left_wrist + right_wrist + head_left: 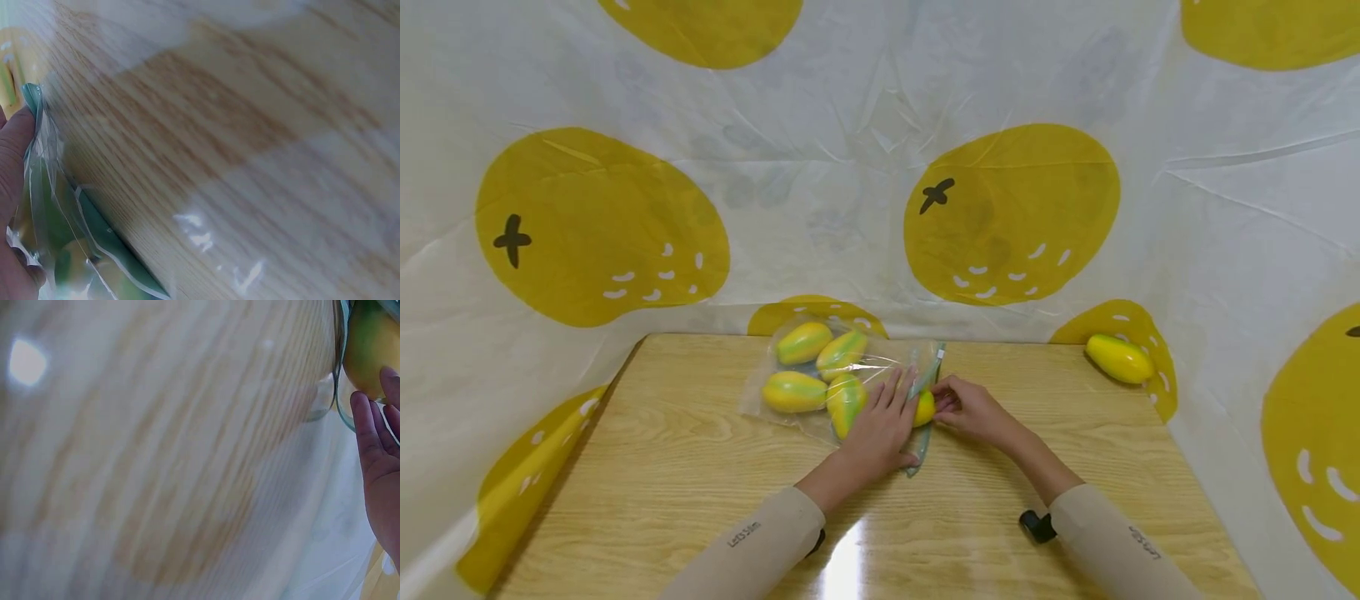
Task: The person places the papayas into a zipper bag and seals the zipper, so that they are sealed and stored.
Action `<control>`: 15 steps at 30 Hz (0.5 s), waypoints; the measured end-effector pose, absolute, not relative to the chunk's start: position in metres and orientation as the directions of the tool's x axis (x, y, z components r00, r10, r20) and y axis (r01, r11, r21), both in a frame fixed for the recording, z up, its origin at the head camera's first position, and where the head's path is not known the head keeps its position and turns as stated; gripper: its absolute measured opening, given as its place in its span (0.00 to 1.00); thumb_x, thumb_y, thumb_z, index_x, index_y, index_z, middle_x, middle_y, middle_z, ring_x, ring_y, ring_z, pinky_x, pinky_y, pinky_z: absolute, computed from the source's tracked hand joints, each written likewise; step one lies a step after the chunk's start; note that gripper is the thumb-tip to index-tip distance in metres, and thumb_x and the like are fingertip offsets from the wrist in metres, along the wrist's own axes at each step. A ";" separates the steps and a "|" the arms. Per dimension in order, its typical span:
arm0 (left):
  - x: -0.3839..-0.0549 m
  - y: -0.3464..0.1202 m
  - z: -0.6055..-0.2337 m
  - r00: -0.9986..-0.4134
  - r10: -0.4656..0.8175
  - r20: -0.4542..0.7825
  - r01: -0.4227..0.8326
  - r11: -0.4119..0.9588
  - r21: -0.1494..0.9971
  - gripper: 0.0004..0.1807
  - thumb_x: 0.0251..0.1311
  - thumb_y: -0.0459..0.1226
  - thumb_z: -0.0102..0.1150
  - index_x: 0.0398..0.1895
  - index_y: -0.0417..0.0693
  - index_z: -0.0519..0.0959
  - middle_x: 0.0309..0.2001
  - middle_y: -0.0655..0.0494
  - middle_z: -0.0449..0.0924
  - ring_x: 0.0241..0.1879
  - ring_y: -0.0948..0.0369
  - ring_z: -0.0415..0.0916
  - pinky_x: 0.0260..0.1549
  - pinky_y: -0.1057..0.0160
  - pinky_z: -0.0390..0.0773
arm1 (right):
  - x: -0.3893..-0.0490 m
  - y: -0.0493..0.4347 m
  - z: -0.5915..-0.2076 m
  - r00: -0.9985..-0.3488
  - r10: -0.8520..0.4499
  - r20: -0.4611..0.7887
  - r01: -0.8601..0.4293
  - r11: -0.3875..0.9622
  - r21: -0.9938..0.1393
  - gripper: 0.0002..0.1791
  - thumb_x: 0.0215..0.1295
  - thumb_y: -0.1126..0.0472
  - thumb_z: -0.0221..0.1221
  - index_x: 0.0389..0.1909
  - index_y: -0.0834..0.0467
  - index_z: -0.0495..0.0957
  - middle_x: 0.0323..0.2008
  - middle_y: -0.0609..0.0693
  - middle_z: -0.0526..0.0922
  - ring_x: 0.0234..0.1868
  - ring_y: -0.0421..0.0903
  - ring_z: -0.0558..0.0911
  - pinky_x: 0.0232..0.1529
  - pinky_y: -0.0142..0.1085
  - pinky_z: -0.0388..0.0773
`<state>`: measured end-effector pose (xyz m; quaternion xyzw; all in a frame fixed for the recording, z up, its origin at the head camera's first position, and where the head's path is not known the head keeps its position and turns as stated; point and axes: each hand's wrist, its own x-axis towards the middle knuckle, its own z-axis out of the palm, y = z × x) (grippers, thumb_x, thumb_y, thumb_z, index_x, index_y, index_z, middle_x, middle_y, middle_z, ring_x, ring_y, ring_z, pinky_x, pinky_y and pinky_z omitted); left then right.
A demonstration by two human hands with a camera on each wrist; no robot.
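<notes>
Across the mouth of a clear zip bag point(808, 427) lies my left hand point(880, 429), fingers stretched over the plastic beside the green zip strip point(934, 373). Several yellow-green papayas point(794, 392) are inside the bag. One more papaya point(924, 408) sits at the bag's mouth, partly under the left hand. My right hand point(973, 410) has its fingertips on that papaya's outer end. In the right wrist view, the fingers of the right hand point(381, 456) meet the green and yellow papaya point(369, 347). The left wrist view shows the left hand point(12, 169) against the bag's edge.
A loose papaya point(1120, 359) lies at the back right corner of the wooden table point(1037, 467). White cloth point(820, 200) printed with large yellow fruit hangs behind the table and along both sides.
</notes>
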<state>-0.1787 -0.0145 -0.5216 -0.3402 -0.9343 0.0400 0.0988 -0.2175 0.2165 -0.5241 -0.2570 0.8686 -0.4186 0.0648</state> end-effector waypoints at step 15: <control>-0.178 -0.015 -0.523 -0.741 0.648 0.177 0.632 0.762 -0.145 0.61 0.46 0.72 0.68 0.76 0.42 0.64 0.84 0.38 0.35 0.83 0.42 0.39 0.77 0.47 0.59 | -0.206 0.203 -0.522 -0.873 -0.481 0.079 -0.358 0.524 -0.773 0.19 0.62 0.64 0.72 0.50 0.65 0.79 0.44 0.55 0.87 0.42 0.44 0.87 0.42 0.30 0.85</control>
